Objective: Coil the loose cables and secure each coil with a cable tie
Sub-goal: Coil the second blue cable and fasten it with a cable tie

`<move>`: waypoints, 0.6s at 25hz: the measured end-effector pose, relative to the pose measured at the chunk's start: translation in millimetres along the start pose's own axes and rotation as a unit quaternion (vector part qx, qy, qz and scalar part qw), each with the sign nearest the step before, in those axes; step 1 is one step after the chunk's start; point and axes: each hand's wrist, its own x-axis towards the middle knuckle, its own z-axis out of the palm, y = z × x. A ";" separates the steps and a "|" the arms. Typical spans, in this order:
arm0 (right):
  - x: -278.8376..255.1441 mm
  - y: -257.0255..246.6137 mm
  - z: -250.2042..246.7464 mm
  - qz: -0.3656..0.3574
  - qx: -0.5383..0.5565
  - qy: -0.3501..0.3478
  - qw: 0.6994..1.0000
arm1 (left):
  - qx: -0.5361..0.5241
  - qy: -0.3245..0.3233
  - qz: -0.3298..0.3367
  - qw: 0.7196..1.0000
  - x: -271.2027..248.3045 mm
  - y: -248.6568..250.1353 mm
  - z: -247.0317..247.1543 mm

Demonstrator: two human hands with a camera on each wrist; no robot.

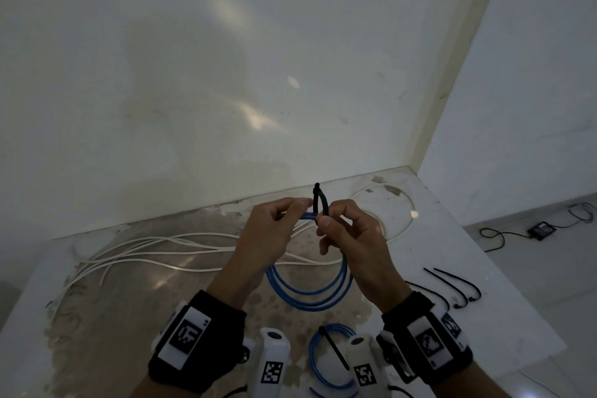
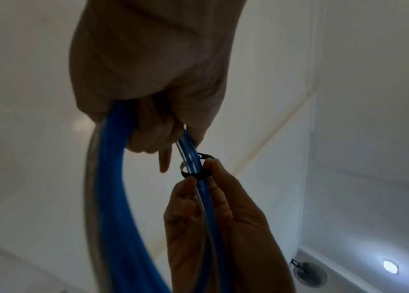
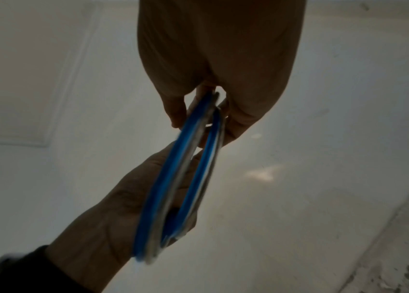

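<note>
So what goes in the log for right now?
step: tying blue coil | left hand: holds coil | right hand: pinches tie | tie: looped, loose

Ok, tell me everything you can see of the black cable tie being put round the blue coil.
The black cable tie is a thin, plastic-looking strap bent into a loose, not yet tight loop round the top strands of the blue coil. Its end sticks up above the hands. The right hand pinches it at the loop while the left hand grips the coil just beside it, above the table.
</note>
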 end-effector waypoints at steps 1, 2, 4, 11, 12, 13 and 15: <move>-0.4 0.1 -0.3 -0.002 0.004 -0.013 1.000 | -0.024 -0.019 -0.029 0.999 0.4 -1.7 0.2; -0.4 0.3 -0.5 -0.005 0.005 -0.022 1.000 | -0.046 -0.034 -0.046 0.997 0.4 -4.0 0.6; 0.6 0.9 -0.3 -0.013 0.007 -0.029 0.999 | -0.049 -0.038 -0.040 0.997 -0.6 -5.8 2.9; 2.0 -0.3 -5.7 -0.012 -0.055 0.043 0.997 | 0.057 0.031 0.107 0.992 4.0 -15.6 1.4; 2.3 -2.4 -5.4 -0.017 -0.067 0.054 0.996 | 0.072 0.037 0.117 0.990 4.8 -19.1 0.7; 3.0 -4.6 -3.8 -0.024 -0.083 0.065 0.994 | 0.086 0.041 0.128 0.987 5.1 -21.6 0.9; 5.4 -8.0 1.2 -0.040 -0.113 0.089 0.989 | 0.103 0.040 0.155 0.982 4.2 -23.7 3.7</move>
